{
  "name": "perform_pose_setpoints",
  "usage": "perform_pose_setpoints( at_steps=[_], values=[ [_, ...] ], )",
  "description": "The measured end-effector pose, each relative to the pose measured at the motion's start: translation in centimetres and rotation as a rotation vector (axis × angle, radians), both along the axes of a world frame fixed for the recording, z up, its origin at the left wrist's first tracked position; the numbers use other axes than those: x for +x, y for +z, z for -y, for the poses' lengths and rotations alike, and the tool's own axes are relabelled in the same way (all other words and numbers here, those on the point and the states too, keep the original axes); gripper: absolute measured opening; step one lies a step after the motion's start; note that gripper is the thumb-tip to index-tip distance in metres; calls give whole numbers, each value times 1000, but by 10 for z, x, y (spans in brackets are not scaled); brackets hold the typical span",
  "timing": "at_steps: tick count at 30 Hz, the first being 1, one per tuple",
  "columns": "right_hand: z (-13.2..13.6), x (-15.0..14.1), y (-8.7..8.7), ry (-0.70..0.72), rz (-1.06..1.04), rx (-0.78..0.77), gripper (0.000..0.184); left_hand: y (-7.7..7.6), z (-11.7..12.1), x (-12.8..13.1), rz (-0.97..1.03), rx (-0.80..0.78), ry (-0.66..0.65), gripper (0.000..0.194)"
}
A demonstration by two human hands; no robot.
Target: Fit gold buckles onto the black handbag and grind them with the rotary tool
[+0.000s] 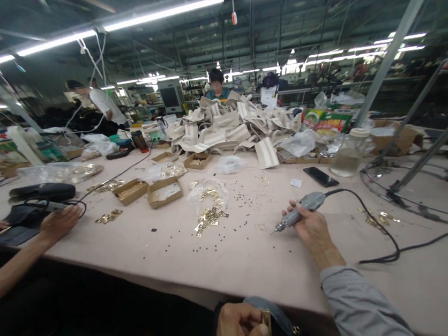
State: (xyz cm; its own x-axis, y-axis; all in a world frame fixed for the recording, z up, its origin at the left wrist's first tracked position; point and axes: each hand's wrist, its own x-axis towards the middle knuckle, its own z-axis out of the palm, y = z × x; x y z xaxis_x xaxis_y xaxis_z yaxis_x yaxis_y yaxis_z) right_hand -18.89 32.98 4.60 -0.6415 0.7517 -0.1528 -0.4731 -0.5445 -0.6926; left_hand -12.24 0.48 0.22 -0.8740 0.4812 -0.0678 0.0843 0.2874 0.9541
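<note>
My right hand [314, 229] is wrapped round a grey corded electric drill [303, 208], whose thin bit points left just above the tabletop. Low in the picture, below the table's front edge, my left hand [238, 332] pinches a small gold metal plate [266, 323] between thumb and fingers. A grey-blue strap [270, 311] curves behind that plate, over dark material whose kind I cannot make out. On the table between the hands and the far side lie a pile of gold metal plates [208, 221] and several scattered tiny black pieces [216, 240].
Shallow cardboard boxes [165, 197] and a plastic bag [210, 191] stand left of centre. A heap of beige strips [231, 126] fills the back. Right are a phone [321, 176], a jar [350, 159] and the drill's cable [395, 248]. A co-worker's hands [61, 221] work at left.
</note>
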Motion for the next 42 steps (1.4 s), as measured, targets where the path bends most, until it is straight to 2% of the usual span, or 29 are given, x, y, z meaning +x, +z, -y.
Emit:
perform_pose_setpoints(
  at_steps=[5, 9, 12, 16, 21, 28, 42],
  values=[
    [24, 52, 34, 70, -84, 56, 28, 18, -16, -5, 329, 90, -68, 15],
    [59, 103, 55, 130, -106, 148, 28, 35, -22, -6, 459, 123, -56, 16],
    [86, 134, 61, 150, -62, 157, 32, 41, -23, -4, 511, 150, -44, 18],
    [114, 157, 57, 131, -12, 182, 40, 44, -28, 3, 517, 178, 6, 19],
    [131, 165, 52, 91, -18, 262, 43, 45, -37, 11, 485, 162, 75, 16],
    [145, 163, 45, 88, -13, 292, 48, 42, -37, 16, 478, 156, 119, 13],
    [150, 162, 40, 106, -3, 348, 46, 42, -37, 16, 485, 156, 128, 8]
  ],
)
